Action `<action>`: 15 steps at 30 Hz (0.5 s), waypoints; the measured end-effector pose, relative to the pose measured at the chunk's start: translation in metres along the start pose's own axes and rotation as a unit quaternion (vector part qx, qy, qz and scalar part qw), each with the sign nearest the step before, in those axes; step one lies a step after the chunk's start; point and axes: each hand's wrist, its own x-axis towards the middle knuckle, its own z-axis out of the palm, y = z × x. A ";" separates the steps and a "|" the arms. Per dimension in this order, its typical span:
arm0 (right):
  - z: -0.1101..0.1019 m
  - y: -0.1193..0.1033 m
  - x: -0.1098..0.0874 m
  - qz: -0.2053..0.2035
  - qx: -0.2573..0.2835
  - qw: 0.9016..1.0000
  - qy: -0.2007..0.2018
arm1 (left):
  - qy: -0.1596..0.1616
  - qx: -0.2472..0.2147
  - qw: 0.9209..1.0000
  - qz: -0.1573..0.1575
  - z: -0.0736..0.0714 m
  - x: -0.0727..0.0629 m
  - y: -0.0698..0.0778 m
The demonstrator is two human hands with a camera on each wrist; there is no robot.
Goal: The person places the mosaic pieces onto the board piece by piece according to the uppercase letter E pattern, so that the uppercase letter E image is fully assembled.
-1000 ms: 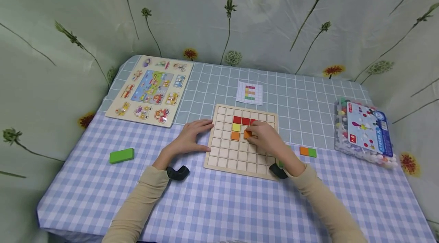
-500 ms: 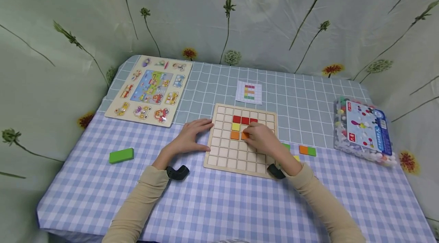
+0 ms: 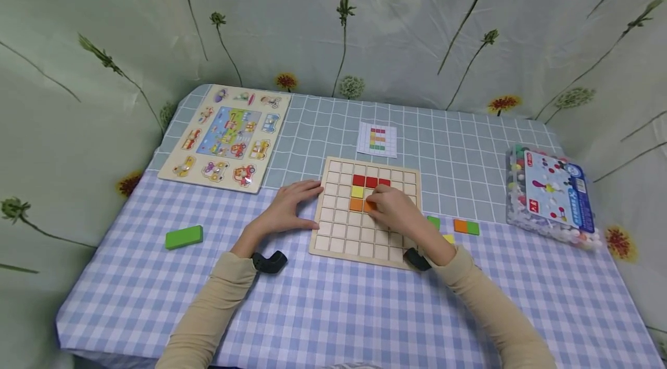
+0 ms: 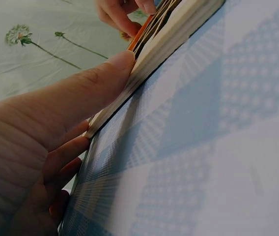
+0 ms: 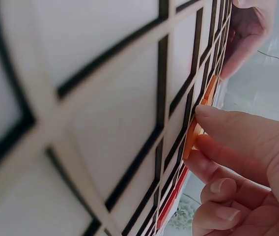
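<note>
A square wooden grid board (image 3: 339, 231) lies in the middle of the table in the head view. Along its left edge rests my left hand (image 3: 285, 207), thumb and fingers spread and touching the rim. My right hand (image 3: 397, 211) pinches an orange square tile (image 5: 192, 140) between thumb and fingers, down at the grid. Immediately left of it sits another orange tile (image 3: 356, 204). Above that one is a yellow tile (image 3: 357, 192), then a row of red tiles (image 3: 372, 182), its right end partly behind my hand. A printed pattern card (image 3: 377, 140) lies beyond the board.
Loose green (image 3: 433, 222), yellow (image 3: 449, 238) and orange (image 3: 461, 226) tiles lie right of the board, partly behind the right forearm. A green block (image 3: 184, 237) is at left, below a vehicle puzzle board (image 3: 278, 125). A clear box of beads (image 3: 552, 195) stands far right.
The right hand has shifted slightly left with the orange tile, narrowing the gap to the other orange tile. More loose tiles show beside the forearm. The left hand stays at the board's edge.
</note>
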 end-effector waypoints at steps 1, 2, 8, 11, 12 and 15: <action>0.000 0.000 0.000 -0.001 -0.001 1.000 0.001 | 0.000 -0.001 1.000 0.000 0.000 0.000 0.000; -0.001 0.000 0.000 -0.001 -0.002 1.000 0.002 | -0.001 -0.002 1.000 0.000 0.000 0.000 0.000; -0.002 0.004 -0.007 -0.002 -0.004 1.000 0.018 | -0.007 0.000 1.000 -0.007 0.000 0.000 0.000; -0.003 0.008 -0.014 0.007 -0.003 1.000 0.030 | -0.005 -0.003 1.000 -0.008 0.000 0.000 0.000; -0.004 0.009 -0.016 0.012 -0.003 0.999 0.033 | -0.005 -0.003 1.000 -0.007 0.000 0.000 0.000; -0.006 0.015 -0.024 0.025 0.003 0.999 0.042 | -0.001 -0.006 1.000 -0.003 0.000 0.000 0.001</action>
